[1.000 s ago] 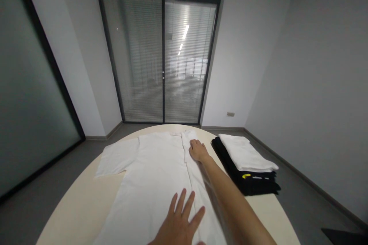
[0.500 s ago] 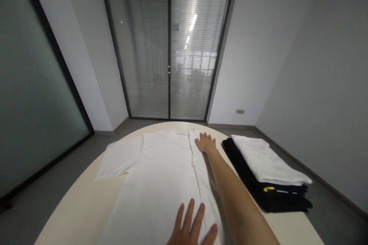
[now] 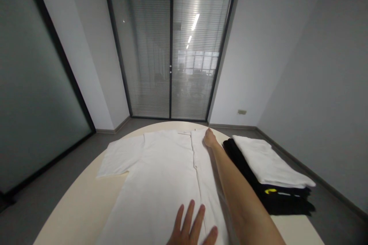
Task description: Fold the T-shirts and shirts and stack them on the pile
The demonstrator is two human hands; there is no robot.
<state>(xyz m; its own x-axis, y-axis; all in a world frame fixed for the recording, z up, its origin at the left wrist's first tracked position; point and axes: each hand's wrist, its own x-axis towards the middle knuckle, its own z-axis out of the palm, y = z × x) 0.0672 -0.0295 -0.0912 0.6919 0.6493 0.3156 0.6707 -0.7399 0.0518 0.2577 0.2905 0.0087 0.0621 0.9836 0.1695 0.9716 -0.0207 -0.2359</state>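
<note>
A white T-shirt (image 3: pixel 161 176) lies spread on the round table, one sleeve stretched out to the left. Its right side is folded inward, with the fold's edge running down the length of the shirt. My left hand (image 3: pixel 191 227) rests flat on the lower part of the shirt, fingers spread. At the far right corner of the fold, my right hand (image 3: pixel 209 138) has its fingers curled closed on the fabric. My right forearm crosses beside the shirt's right edge and covers part of the tabletop.
On the right side of the table (image 3: pixel 77 195) stands a stack of folded black garments (image 3: pixel 283 204) with a folded white garment (image 3: pixel 267 160) on top. Beyond the table are a glass door with blinds (image 3: pixel 143 53) and a wall outlet (image 3: pixel 242 112).
My right hand has gone from lying spread on the fold to closing on its far right corner, slightly to the right. The folded strip looks smoother and wider. My left hand stays put.
</note>
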